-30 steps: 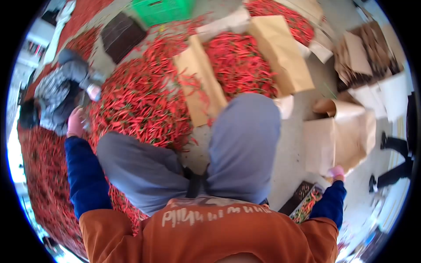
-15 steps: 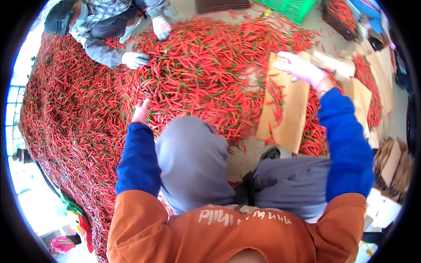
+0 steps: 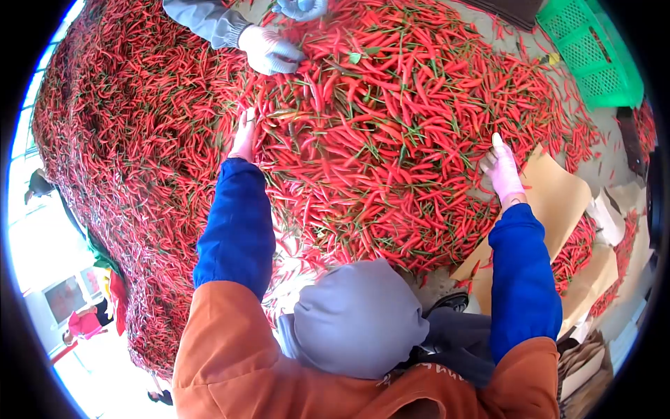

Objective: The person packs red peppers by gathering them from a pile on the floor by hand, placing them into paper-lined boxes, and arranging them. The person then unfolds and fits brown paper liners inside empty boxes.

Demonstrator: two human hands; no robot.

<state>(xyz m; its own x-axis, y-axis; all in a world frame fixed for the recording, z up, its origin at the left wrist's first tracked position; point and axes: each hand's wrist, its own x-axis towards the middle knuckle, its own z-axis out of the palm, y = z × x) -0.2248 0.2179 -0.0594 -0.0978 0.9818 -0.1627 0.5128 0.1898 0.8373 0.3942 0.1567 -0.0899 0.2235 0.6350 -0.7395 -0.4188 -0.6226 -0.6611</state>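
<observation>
Red chili peppers (image 3: pixel 391 126) with green stems lie in a broad heap before me. My left hand (image 3: pixel 244 136), in a pink glove, rests at the heap's left part; its fingers point forward and look apart, with nothing held. On the right side, my right hand (image 3: pixel 501 167) is pink-gloved too, its fingers apart and empty, over the heap's edge beside a brown paper flap (image 3: pixel 558 195). A co-worker's gloved hand (image 3: pixel 271 50) touches the peppers just beyond my left hand.
A green plastic crate (image 3: pixel 590 56) stands at the upper right. More peppers (image 3: pixel 125 140) are piled high on the left. Folded brown paper bags (image 3: pixel 583 373) lie at the lower right. A person in pink (image 3: pixel 85 322) is in the far lower left.
The view has swung left toward the heap. My right hand has moved from over the paper-lined box to the heap's right edge. The co-worker's hands now appear nearer.
</observation>
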